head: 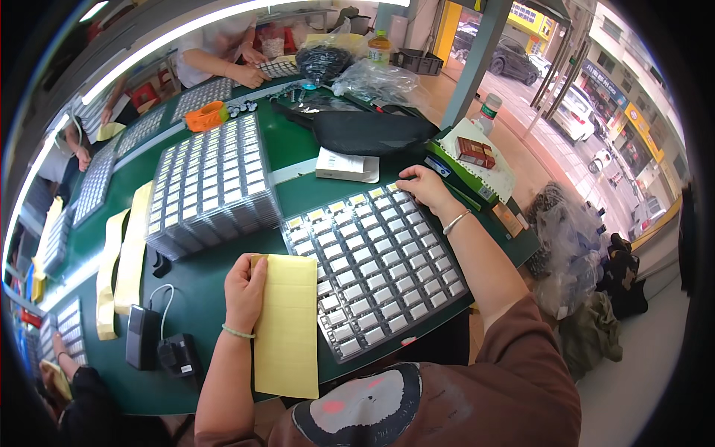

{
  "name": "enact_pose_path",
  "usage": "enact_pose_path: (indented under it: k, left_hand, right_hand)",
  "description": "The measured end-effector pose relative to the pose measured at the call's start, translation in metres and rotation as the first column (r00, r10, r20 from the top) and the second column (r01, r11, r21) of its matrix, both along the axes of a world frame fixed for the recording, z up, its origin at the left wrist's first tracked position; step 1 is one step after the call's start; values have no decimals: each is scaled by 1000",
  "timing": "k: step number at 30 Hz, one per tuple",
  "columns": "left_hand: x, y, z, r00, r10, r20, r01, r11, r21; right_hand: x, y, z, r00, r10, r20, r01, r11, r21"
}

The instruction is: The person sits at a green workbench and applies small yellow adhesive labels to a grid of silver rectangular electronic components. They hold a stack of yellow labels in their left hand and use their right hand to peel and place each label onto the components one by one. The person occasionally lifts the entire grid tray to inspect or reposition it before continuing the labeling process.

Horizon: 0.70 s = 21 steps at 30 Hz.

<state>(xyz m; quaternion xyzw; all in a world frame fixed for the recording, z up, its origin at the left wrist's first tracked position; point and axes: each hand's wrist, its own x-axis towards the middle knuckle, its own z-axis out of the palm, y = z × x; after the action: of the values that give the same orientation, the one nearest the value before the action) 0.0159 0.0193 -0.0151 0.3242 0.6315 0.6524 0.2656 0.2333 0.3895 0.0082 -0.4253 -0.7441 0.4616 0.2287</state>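
A clear plastic tray of white rectangular parts (380,262) lies on the green table before me. Yellow pieces show on the parts along its far row. My right hand (422,187) is at the tray's far right corner, its fingertips on or just over the last part of that row; whether they pinch a yellow piece is too small to tell. Between thumb and fingers, my left hand (248,285) holds a yellow paper sheet (286,329), which overlaps the tray's left edge. Behind the left hand stands a tall stack of similar filled trays (215,184).
Yellow strips (131,251), a black power bank (142,335) and a charger (179,355) lie left. Beyond my tray are a white box (346,165), a black bag (374,131) and an orange tape dispenser (206,115). A green box (463,162) stands right. Co-workers handle trays farther off.
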Motion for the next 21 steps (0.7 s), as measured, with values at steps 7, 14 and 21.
enact_pose_path:
  k: [7, 14, 21]
  left_hand:
    - [5, -2, 8, 999, 36, -25, -36, 999, 22]
    - [13, -6, 16, 1000, 21, 7, -21, 994, 110]
    - [22, -12, 43, 995, -98, -15, 99, 977, 189]
  right_hand:
    - [-13, -93, 58, 929, 313, -196, -286, 945, 156]
    - [-40, -193, 61, 785, 620, 8, -604, 762, 234]
    - [-53, -209, 46, 765, 630, -133, -628, 776, 62]
